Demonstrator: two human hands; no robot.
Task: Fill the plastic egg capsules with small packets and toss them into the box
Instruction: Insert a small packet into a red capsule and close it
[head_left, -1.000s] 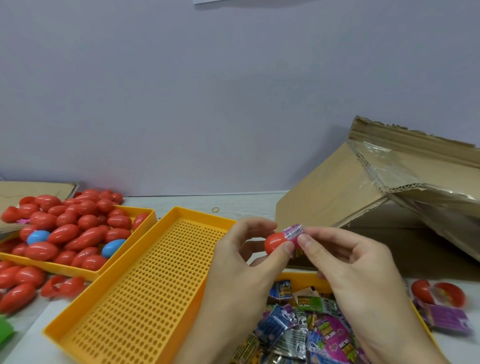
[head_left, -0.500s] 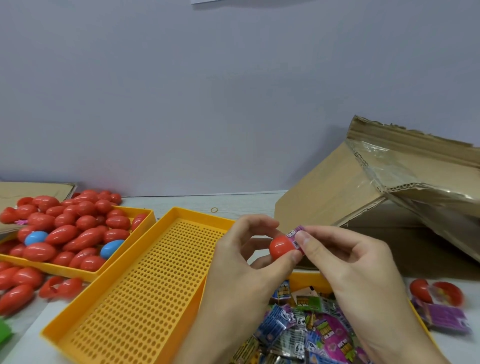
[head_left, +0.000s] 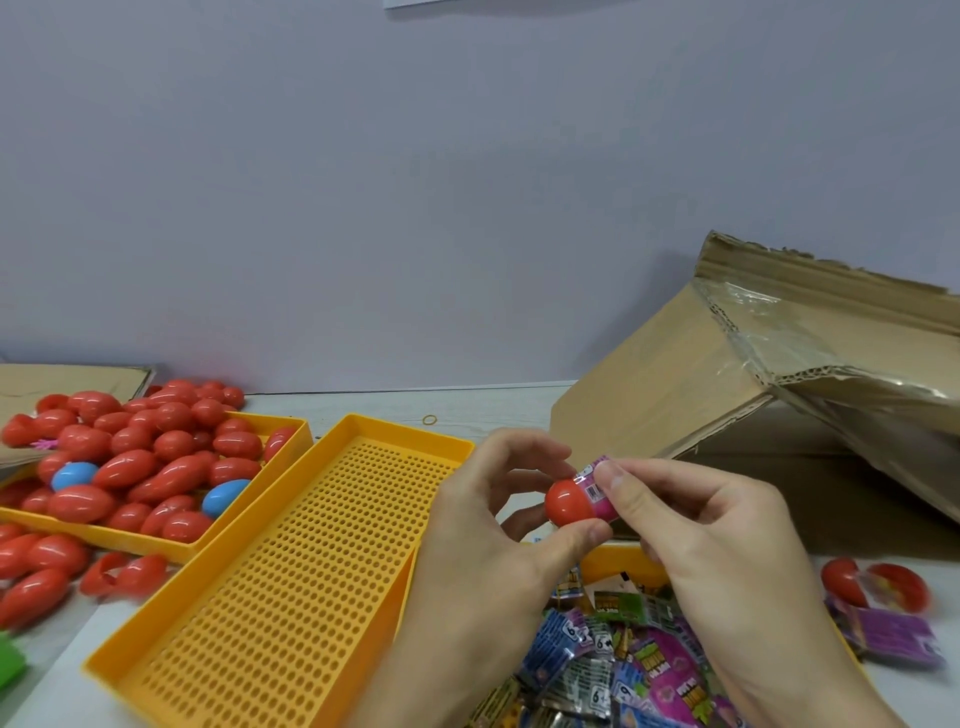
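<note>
L hand (head_left: 488, 525) pinches 1 red capsule half (head_left: 569, 503); R hand (head_left: 696, 530) pinches 1 pink packet (head_left: 597, 488) w/ its end inside. 2 blue eggs (head_left: 74, 475) in far yellow tray (head_left: 156, 543).

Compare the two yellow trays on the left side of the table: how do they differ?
The far yellow tray is heaped with red egg capsules plus two blue ones; the near perforated tray holds nothing. The far tray lies flat, while the near tray's right side rests tilted on another tray. Both are the same yellow plastic and rectangular.
</note>
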